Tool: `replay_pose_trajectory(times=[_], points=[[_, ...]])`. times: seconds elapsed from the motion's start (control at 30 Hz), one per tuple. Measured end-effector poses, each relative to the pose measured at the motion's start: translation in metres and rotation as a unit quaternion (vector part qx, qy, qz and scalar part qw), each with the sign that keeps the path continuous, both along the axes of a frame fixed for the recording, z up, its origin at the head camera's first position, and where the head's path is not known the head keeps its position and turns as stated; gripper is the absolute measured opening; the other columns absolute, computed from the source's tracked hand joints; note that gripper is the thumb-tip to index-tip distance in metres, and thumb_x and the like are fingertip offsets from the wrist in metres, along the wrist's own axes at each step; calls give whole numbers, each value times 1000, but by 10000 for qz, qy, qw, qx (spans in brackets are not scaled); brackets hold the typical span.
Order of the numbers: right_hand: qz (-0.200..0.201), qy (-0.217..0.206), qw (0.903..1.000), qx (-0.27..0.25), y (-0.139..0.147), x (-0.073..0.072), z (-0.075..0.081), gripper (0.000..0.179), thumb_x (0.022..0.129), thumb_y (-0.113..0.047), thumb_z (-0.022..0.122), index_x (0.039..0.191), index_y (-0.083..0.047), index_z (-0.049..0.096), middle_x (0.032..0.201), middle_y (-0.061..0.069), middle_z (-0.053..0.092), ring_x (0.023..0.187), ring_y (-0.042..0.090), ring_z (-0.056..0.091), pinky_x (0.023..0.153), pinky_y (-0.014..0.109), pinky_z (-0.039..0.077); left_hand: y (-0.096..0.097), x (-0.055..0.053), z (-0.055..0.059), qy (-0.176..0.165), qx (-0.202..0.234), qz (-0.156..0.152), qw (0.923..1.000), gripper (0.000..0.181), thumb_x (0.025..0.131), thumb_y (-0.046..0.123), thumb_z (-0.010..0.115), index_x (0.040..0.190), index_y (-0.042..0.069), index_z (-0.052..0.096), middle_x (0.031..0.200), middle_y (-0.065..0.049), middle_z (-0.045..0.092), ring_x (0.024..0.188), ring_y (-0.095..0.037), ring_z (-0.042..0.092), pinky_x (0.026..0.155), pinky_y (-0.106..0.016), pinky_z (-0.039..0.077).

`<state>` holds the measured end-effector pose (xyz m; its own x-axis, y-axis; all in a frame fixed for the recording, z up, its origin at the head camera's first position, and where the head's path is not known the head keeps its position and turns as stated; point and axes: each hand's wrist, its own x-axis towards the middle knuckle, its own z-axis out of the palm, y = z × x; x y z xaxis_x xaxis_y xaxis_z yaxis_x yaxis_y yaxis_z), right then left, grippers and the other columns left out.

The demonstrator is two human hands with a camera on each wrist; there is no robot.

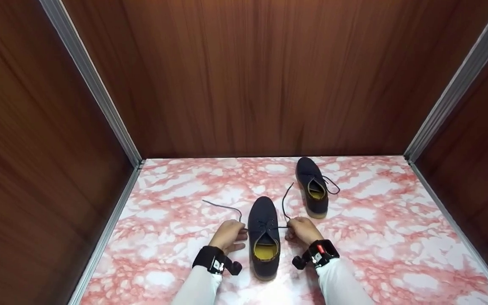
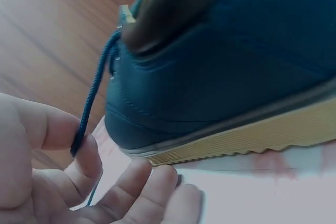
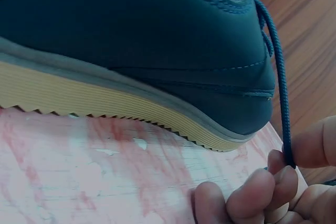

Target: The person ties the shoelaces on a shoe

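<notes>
A dark blue lace-up shoe (image 1: 263,212) with a yellow insole stands upright between my hands, its toe pointing away. My left hand (image 1: 228,235) pinches one shoelace (image 2: 94,93) between thumb and index finger, left of the shoe, with the other fingers loosely spread. On the right side, my right hand (image 1: 304,230) pinches the other shoelace (image 3: 282,82) between thumb and fingers. Both laces stretch out sideways from the eyelets, and their loose ends trail forward over the surface. In both wrist views the pale ridged sole (image 3: 121,100) rests on the surface.
A second dark shoe (image 1: 318,205) stands farther back to the right, a lace looped at its right side. Red-and-white marbled surface (image 1: 159,237) lies underneath. Brown wood-grain panels (image 1: 244,80) with grey metal corner strips enclose the back and sides.
</notes>
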<state>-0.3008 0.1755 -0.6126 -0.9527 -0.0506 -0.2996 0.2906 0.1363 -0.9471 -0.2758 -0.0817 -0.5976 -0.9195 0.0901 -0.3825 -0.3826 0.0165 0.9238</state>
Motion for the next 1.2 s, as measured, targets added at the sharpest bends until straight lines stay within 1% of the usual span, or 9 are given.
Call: replay_pose_trajectory(times=[0.1,0.23,0.4,0.53,0.7,0.83,0.93,1.1,1.2], points=[[-13,101,9997,207,0,1,-2,19,93,-7,53,73,-7,54,61,2,54,59,15,58,65,28,54,1,-5,5,319,-279,24,9991,11,96,19,57,89,10,55,106,-16,68,87,-21,66,69,-37,60],[-101,172,9990,397,0,2,-3,15,91,-7,55,77,-8,58,59,1,58,58,14,61,62,26,53,7,-14,15,1047,-789,159,9912,21,95,14,57,77,16,47,102,-19,73,80,-22,68,62,-31,58],[-159,141,9996,169,-1,3,-3,15,93,-6,54,78,-7,56,60,1,55,59,14,58,62,26,53,12,-24,34,1955,-1595,173,9675,15,101,15,56,87,9,59,99,-23,77,83,-31,76,70,-30,57],[-132,49,9998,-152,-1,3,-6,19,100,-9,53,81,-6,54,62,1,50,59,14,55,63,26,53,18,-28,49,2226,-1883,93,9565,18,105,20,57,102,5,66,93,-14,80,87,-31,78,84,-34,56],[-101,9,9999,-136,0,5,-5,28,107,-16,51,81,-7,52,64,2,48,60,14,55,64,26,54,26,-31,64,2504,-2293,-90,9405,15,105,20,60,103,8,69,88,-5,81,82,-20,76,75,-29,54],[-105,-6,9999,-93,0,6,-4,30,108,-16,49,79,-9,49,65,3,48,61,15,54,62,27,52,33,-32,75,2782,-2348,-250,9311,12,105,19,61,101,11,69,88,-4,81,80,-14,74,73,-26,55],[-89,4,9999,-70,0,6,-4,29,108,-16,49,80,-8,50,65,3,49,62,16,55,62,27,52,38,-33,82,3033,-2196,-451,9261,14,106,20,60,103,9,69,89,-4,80,82,-12,75,77,-27,58],[30,140,9999,85,-1,5,-1,25,105,-13,49,85,-1,56,65,2,49,62,15,54,63,27,52,43,-32,87,3234,-1834,-844,9245,15,106,17,60,105,6,70,93,-6,80,87,-15,76,83,-29,61],[108,212,9996,154,-1,4,1,24,105,-12,49,88,2,58,64,1,49,61,14,54,63,27,52,42,-33,84,3190,-1919,-964,9231,16,106,19,61,104,7,73,93,-4,80,88,-13,75,84,-29,61]])
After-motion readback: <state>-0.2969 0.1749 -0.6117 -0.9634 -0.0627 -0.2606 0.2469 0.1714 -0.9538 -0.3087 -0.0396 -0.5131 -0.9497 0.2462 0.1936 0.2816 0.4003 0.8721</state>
